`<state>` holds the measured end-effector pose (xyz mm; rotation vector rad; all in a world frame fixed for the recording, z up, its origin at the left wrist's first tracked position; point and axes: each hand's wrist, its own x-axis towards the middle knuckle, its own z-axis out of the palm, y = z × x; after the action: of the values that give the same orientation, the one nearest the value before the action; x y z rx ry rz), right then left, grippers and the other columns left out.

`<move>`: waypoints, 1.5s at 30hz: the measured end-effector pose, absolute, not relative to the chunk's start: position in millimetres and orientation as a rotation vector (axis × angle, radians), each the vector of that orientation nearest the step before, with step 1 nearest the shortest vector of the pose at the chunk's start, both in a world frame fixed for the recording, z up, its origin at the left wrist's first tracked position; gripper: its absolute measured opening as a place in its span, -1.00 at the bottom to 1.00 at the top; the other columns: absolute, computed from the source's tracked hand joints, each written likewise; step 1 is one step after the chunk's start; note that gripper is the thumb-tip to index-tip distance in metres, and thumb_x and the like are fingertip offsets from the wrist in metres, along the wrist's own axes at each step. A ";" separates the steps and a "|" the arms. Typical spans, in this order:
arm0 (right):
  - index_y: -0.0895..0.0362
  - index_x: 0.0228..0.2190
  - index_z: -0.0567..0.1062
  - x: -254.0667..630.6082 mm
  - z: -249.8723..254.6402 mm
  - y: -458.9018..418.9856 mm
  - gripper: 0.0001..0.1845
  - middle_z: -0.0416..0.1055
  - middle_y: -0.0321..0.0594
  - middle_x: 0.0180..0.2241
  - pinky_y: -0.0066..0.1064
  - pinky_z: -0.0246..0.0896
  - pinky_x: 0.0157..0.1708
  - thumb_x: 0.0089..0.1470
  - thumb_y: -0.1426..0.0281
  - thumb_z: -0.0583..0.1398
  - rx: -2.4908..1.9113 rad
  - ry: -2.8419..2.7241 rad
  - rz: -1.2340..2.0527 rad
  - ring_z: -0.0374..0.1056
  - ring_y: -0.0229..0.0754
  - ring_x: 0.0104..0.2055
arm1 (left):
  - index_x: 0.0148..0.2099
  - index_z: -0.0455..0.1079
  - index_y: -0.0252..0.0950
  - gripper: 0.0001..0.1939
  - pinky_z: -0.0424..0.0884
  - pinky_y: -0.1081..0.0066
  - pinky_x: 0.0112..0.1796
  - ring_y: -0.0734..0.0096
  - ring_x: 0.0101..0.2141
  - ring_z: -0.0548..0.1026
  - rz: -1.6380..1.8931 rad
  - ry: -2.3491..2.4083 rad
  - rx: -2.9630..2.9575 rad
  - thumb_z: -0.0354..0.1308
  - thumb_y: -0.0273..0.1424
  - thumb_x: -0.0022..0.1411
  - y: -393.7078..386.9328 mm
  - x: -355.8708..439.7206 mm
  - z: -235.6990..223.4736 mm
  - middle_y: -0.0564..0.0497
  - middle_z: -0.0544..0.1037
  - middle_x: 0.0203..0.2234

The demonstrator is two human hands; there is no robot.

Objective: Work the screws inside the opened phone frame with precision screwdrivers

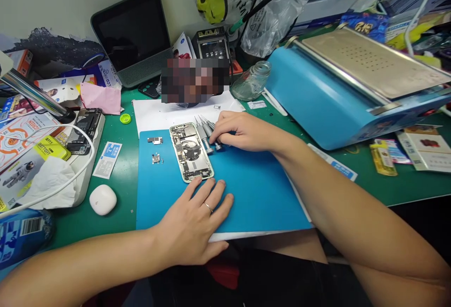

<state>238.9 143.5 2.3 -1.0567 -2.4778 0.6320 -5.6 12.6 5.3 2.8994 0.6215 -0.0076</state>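
An opened phone [191,152] lies on the blue mat [260,189], its inner parts showing. My left hand [199,213] rests flat on the mat with its fingers spread, the fingertips at the phone's lower edge. Just right of the phone, several screwdrivers [204,139] lie side by side, tips pointing away. My right hand [237,131] is closed at their handles, thumb and fingers pinching one; the hand partly hides the others. To the left of the phone are a small circuit board piece [155,141] and a smaller metal part [156,158] with tiny bits beside it.
A blue machine with a metal plate [373,60] stands at right, near a glass jar [252,80]. At left are a white round case [103,200], a second opened phone [84,131] and a white cable [88,142]. A dark-screened display [132,34] leans behind.
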 end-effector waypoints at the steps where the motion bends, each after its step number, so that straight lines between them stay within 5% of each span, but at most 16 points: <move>1: 0.01 -0.41 0.65 239.1 1.7 144.1 -0.69 0.61 -0.27 -0.40 -0.24 0.34 -0.23 0.09 0.49 0.11 -1.057 -2.475 0.640 0.38 -0.08 -0.25 | 0.42 0.03 -0.44 -0.22 -0.10 -0.03 0.31 -0.14 0.33 0.10 -0.006 0.620 2.900 -0.03 0.02 0.40 12.6 -5.5 5.4 -0.33 0.10 0.38; 17: 0.11 -0.25 0.62 238.9 9.8 139.6 -0.68 0.63 -0.23 -0.33 -0.43 0.21 -0.32 0.22 0.27 0.09 -1.189 -2.417 0.744 0.48 -0.20 -0.33 | 0.42 0.01 -0.43 -0.22 -0.10 -0.02 0.30 -0.13 0.34 0.09 -0.005 0.625 2.897 -0.05 0.03 0.41 12.9 -6.0 4.6 -0.33 0.08 0.38; 22: 0.12 -0.22 0.60 239.8 9.6 139.3 -0.71 0.56 -0.29 -0.48 -0.45 0.17 -0.43 0.17 0.25 0.15 -1.163 -2.361 0.698 0.38 -0.26 -0.49 | 0.42 0.02 -0.43 -0.22 -0.10 -0.02 0.30 -0.14 0.33 0.10 -0.008 0.623 2.897 -0.04 0.03 0.41 12.9 -6.4 4.3 -0.33 0.09 0.38; 32: 0.06 -0.40 0.57 238.3 1.2 140.5 -0.84 0.55 -0.24 -0.41 -0.34 0.34 -0.32 0.14 0.31 0.21 -0.935 -1.953 0.538 0.44 -0.20 -0.39 | 0.41 0.04 -0.44 -0.22 -0.07 -0.01 0.30 -0.12 0.32 0.13 -0.010 0.623 2.911 -0.03 0.03 0.40 12.9 -6.9 6.2 -0.33 0.11 0.37; 34: 0.04 -0.33 0.55 235.5 -1.8 141.2 -0.93 0.55 -0.25 -0.38 -0.31 0.39 -0.29 0.11 0.34 0.26 -0.936 -1.810 0.516 0.46 -0.18 -0.34 | 0.41 0.04 -0.44 -0.22 -0.08 -0.02 0.30 -0.13 0.32 0.13 -0.008 0.622 2.912 -0.03 0.03 0.40 12.9 -7.2 6.0 -0.33 0.11 0.37; 39: -0.01 -0.14 0.39 227.2 -11.3 145.8 -0.67 0.52 -0.29 -0.31 -0.30 0.47 -0.30 0.05 0.36 0.34 -0.905 -1.563 0.493 0.50 -0.19 -0.29 | 0.42 0.02 -0.44 -0.21 -0.09 -0.02 0.30 -0.13 0.33 0.11 -0.009 0.621 2.907 -0.04 0.04 0.40 13.0 -7.5 5.1 -0.34 0.09 0.38; 45: -0.05 -0.15 0.43 229.3 -13.5 146.8 -0.81 0.50 -0.29 -0.30 -0.27 0.44 -0.36 0.18 0.27 0.28 -0.941 -1.397 0.149 0.45 -0.21 -0.36 | 0.42 0.03 -0.44 -0.22 -0.10 -0.02 0.30 -0.14 0.33 0.11 -0.013 0.621 2.905 -0.04 0.03 0.41 13.6 -7.3 5.5 -0.34 0.10 0.37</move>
<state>229.3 146.8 -13.5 -0.9414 -1.3966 0.1495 -7.3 13.6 5.5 2.9055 0.6213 -0.0126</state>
